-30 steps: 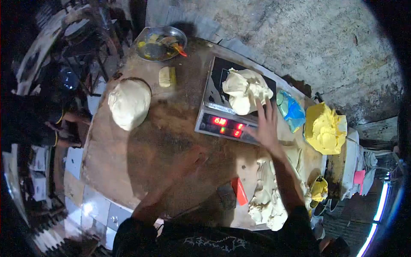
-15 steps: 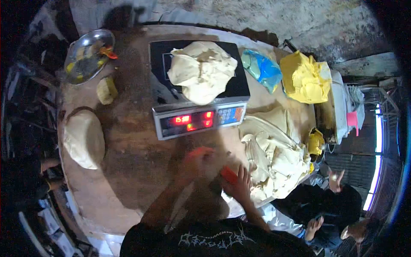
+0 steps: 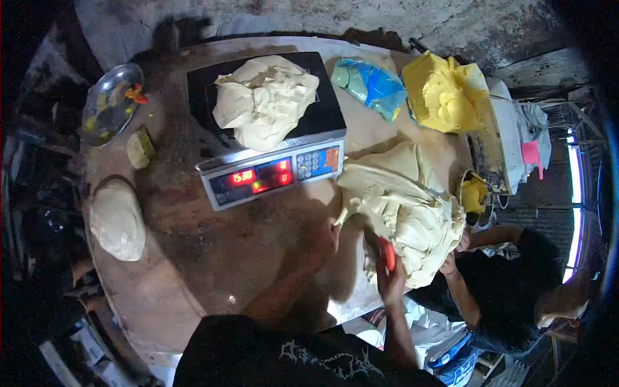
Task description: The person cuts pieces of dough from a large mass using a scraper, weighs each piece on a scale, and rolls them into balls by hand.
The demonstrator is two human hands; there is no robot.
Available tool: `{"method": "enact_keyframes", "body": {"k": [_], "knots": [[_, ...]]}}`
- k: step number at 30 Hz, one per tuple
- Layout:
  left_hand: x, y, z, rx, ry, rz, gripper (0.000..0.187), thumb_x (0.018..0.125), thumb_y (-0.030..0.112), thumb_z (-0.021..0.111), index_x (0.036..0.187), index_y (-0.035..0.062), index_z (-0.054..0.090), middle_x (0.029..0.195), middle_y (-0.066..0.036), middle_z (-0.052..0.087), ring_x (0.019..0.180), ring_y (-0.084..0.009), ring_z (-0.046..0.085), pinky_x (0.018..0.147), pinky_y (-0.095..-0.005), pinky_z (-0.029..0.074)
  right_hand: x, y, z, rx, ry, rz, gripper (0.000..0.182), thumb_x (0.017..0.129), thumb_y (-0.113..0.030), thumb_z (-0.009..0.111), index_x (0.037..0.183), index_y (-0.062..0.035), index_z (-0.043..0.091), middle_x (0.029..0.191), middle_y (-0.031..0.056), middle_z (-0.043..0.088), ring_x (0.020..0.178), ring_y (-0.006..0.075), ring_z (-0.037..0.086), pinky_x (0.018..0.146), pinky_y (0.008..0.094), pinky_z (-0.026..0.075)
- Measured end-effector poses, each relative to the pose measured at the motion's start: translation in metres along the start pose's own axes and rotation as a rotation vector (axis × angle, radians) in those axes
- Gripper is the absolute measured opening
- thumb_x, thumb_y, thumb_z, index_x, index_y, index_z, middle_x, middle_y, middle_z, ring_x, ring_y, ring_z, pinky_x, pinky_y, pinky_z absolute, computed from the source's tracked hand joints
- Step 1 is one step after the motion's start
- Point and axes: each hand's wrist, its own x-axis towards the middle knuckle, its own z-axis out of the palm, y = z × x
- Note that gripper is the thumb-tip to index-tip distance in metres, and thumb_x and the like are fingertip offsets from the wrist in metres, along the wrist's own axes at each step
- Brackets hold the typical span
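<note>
My left hand (image 3: pixel 327 240) is at the left edge of the large dough mass (image 3: pixel 419 226), its fingers closed on a drawn-out flap of it. In my right hand (image 3: pixel 391 284) is a red-handled dough cutter (image 3: pixel 387 253), held upright against the near left side of the same mass. Its blade is dark and partly lost in shadow. Beyond my hands, a digital scale (image 3: pixel 222 197) carries a big lump of dough (image 3: pixel 267 100); its red display seems to read 1530.
A smooth dough lump (image 3: pixel 118 222) lies at the left, near a metal bowl (image 3: pixel 109 103) and a yellowish block (image 3: pixel 140 148). At the back right are a blue plastic bag (image 3: pixel 371 87) and an open yellow pack (image 3: pixel 445 93). Another person (image 3: pixel 496 284) has hands by the dough's right edge.
My left hand has moved right to the dough's edge. My right hand has brought the red-handled cutter up against the dough. The other person has reached toward the dough. The view has shifted.
</note>
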Motion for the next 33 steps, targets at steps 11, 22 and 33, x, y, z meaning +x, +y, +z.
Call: {"method": "enact_keyframes", "body": {"k": [11,22,33], "knots": [[-0.009,0.185,-0.209,0.372,1.064,0.694,0.027,0.08,0.013,0.059,0.099,-0.0024,0.048,0.103,-0.017,0.051,0.09,-0.0291,0.051,0.072,-0.0408,0.043,0.045,-0.042,0.017,0.29,-0.05,-0.055,0.022,0.077,-0.003,0.059,0.098,0.0016,0.053,0.078,0.0145,0.057,0.075,0.0196,0.055,0.071,0.0297,0.044],[-0.146,0.115,-0.167,0.694,0.54,0.529,0.05,0.075,0.038,0.063,0.114,0.0097,0.049,0.135,-0.016,0.029,0.125,-0.0381,0.025,0.099,-0.0611,0.012,-0.006,-0.011,-0.02,0.454,-0.142,0.245,0.031,0.08,-0.009,0.061,0.108,-0.0009,0.049,0.088,0.0035,0.056,0.077,0.0129,0.053,0.067,0.0268,0.045],[-0.281,-0.001,-0.075,0.561,0.482,0.047,0.032,0.081,0.03,0.057,0.1,0.0052,0.059,0.116,-0.012,0.05,0.116,-0.031,0.038,0.098,-0.0442,0.028,-0.088,0.062,0.017,0.446,-0.387,0.052,0.027,0.074,-0.023,0.065,0.089,-0.0023,0.056,0.07,0.0064,0.056,0.06,0.0146,0.052,0.052,0.0316,0.042]]}}
